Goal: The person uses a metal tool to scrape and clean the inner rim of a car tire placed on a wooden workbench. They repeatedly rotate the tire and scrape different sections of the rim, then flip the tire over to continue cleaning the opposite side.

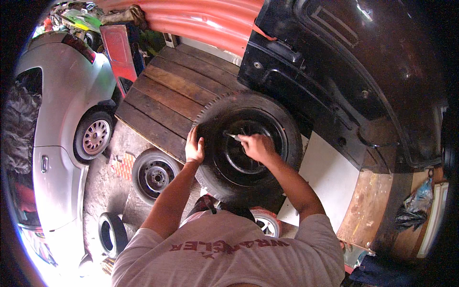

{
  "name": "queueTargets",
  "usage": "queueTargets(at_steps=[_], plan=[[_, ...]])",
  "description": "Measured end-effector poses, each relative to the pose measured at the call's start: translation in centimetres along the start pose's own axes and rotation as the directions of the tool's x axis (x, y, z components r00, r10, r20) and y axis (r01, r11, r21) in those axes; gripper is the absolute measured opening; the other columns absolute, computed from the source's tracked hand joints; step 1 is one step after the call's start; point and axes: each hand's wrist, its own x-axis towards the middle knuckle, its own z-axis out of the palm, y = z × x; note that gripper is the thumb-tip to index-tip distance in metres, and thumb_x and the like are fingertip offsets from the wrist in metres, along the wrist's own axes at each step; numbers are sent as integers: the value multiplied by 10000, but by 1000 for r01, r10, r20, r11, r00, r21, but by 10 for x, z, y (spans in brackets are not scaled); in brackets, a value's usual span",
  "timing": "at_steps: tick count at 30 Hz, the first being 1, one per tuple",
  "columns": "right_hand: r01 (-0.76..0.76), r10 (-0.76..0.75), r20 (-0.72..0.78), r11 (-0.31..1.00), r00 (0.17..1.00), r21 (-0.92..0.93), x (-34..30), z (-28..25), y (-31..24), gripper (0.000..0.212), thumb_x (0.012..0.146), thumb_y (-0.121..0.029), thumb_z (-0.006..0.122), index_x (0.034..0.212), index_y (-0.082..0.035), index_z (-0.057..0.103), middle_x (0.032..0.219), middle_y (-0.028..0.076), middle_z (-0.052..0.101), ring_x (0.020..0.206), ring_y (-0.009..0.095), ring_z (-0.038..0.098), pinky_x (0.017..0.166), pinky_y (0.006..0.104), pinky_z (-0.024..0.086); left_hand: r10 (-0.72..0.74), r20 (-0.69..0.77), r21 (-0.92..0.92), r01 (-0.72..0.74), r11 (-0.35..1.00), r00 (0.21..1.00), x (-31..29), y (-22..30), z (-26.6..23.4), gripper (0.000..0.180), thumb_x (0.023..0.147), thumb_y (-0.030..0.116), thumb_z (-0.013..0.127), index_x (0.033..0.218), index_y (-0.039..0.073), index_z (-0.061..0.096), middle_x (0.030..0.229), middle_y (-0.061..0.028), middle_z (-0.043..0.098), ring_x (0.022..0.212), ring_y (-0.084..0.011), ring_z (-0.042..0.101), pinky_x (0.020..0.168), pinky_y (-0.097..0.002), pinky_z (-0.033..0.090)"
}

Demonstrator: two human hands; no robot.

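A large black wheel [233, 157] lies on the dark plank surface [165, 91]. The left hand [194, 147], fingers extended, rests against its left side; the right hand [257, 147], over its middle, grips what seems a slim tool [233, 136], too small to identify.

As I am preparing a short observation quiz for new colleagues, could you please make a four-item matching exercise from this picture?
Things:
1. Left hand
2. Right hand
3. Silver car
4. Red corrugated sheet

Places and states:
A. Holding a slim tool
B. Along the picture's top edge
C. Open, against the large tyre's left edge
D. At the picture's left side

Right pairs: 1-C, 2-A, 3-D, 4-B
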Motion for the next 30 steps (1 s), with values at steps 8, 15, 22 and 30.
queueTargets(at_steps=[8,15,22,30], plan=[[-27,27,-121,1000,992,2,2,34,-6,262,846,-216,610,1085,-147,692,779,195,665,694,371,654,628,465,527,-7,-10,12,7,1000,1000,-3,-1,3,560,936,377,434,1359,9,426,1361,-238,456,1298,-393,397,1094,-422,298],[106,-93,98,984,991,-144,-19,37,-30,342,837,-158,558,1160,-187,667,774,199,650,698,367,657,636,463,530,0,-11,-10,0,1000,1000,0,-4,2,568,941,395,421,1356,7,425,1363,-237,454,1297,-395,397,1093,-423,297],[62,-70,-73,992,995,-108,-3,49,-17,317,852,-169,555,1150,-175,662,850,165,635,739,355,649,660,465,526,27,-3,-27,-27,999,1000,0,-7,4,566,937,363,451,1360,-12,413,1369,-233,449,1284,-406,403,1096,-427,294],[106,-100,67,991,993,-88,-47,39,-36,376,822,-163,593,1183,-247,652,790,162,639,703,345,650,643,458,534,-4,13,19,3,1000,1000,-2,-12,5,574,940,377,432,1373,1,408,1394,-236,428,1314,-398,373,1107,-428,281]])
